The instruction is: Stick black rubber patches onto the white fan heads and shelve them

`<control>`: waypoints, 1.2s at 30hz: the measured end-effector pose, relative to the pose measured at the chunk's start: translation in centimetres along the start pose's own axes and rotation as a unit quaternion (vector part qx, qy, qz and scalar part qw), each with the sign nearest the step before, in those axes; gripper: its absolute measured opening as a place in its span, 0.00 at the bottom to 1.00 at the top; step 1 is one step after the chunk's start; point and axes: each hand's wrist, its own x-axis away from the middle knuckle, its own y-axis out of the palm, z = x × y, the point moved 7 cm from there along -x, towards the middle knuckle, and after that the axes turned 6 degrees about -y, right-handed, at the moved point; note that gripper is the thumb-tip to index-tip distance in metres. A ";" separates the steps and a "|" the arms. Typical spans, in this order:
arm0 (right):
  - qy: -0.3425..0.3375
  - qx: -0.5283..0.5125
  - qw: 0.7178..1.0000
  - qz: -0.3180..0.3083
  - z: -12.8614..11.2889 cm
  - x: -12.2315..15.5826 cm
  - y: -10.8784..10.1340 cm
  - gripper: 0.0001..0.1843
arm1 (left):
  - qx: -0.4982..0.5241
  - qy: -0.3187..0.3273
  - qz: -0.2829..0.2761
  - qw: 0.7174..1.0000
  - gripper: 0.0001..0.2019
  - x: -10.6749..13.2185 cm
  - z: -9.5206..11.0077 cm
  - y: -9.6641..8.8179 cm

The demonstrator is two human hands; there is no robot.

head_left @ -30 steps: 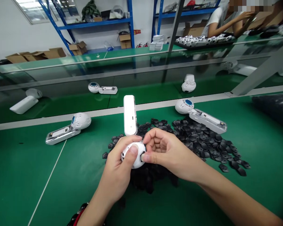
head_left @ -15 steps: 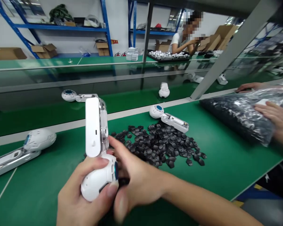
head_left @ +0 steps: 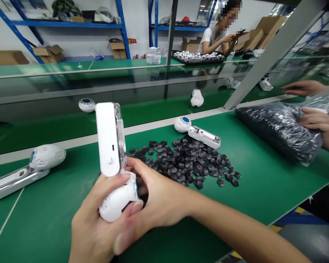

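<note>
My left hand (head_left: 95,223) grips the round head of a white handheld fan (head_left: 109,146), its handle pointing up. My right hand (head_left: 156,201) is curled against the fan head's blue-centred front, fingers pressed on it; whether a small part sits under them is hidden. Just behind lies a pile of several small black plastic pieces (head_left: 186,160) on the green table (head_left: 263,182).
Two more white fans lie on the table: one at left (head_left: 27,166), one behind the pile (head_left: 199,133). Others sit on the belt (head_left: 153,109) beyond. At right another person's hands (head_left: 318,126) hold a clear bag of black parts (head_left: 276,129). A person works across the line.
The fan was turned from head-facing-me to side-on and brought closer. My view swung right, bringing the bag and the other person's hands into sight.
</note>
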 end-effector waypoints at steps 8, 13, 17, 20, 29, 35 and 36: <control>0.056 0.587 0.794 0.150 -0.9 0.2 -7.9 0.09 | 0.239 -0.108 -0.087 0.961 0.54 -2.2 -0.8 0.1; 0.051 0.606 0.779 0.149 1.3 -0.4 -7.0 0.10 | 0.356 -0.209 -0.100 0.905 0.25 -2.9 -2.2 0.5; 0.026 0.586 0.795 0.156 0.5 -0.5 -6.1 0.06 | 0.317 -0.195 -0.112 0.921 0.28 -2.6 -2.2 0.9; 0.006 0.475 0.864 0.167 -0.6 -0.3 -5.9 0.14 | 0.201 -0.132 -0.086 0.967 0.29 -2.5 -2.0 0.8; -0.030 0.036 0.986 0.163 -0.9 -0.2 -4.2 0.10 | 0.070 -0.099 -0.163 0.979 0.26 -2.4 -2.6 1.9; -0.039 -0.001 0.994 0.099 -1.0 -0.2 -2.7 0.04 | 0.100 -0.095 -0.197 0.971 0.25 -2.1 -1.7 2.7; -0.026 -0.015 0.995 0.094 -0.9 -0.2 -2.6 0.06 | 0.103 -0.114 -0.197 0.968 0.25 -2.0 -1.8 2.8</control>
